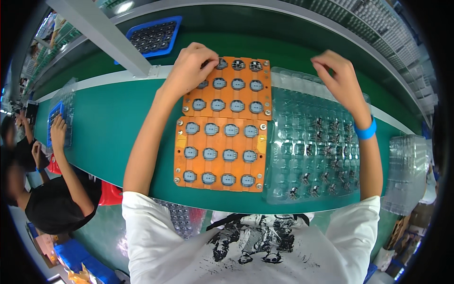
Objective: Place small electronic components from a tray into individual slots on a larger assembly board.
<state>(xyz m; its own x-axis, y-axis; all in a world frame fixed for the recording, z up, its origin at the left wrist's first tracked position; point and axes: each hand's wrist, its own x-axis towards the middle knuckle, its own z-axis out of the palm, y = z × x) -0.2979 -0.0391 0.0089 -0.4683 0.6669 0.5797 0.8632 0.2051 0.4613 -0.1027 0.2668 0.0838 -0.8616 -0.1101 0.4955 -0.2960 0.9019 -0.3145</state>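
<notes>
Two orange fixture blocks (221,142) lie end to end in front of me, with rows of round grey parts (210,154) in their pockets. In the far row of the upper block, some pockets show darker parts with bright metal (238,65). At that block's far left corner, my left hand (195,65) is closed, its fingertips over the pockets; what they pinch is hidden. My right hand (338,75) hovers over the far side of a clear plastic tray (283,156), thumb and fingers pinched together and slightly blurred. Small dark metal-legged parts (325,177) sit in the tray's cells.
A blue tray (176,38) of dark parts stands beyond the grey post (101,35). Stacked clear trays (405,173) are at the right. On the left, a co-worker's hand (58,130) is by another blue tray (50,125). The green table's near edge runs before my torso.
</notes>
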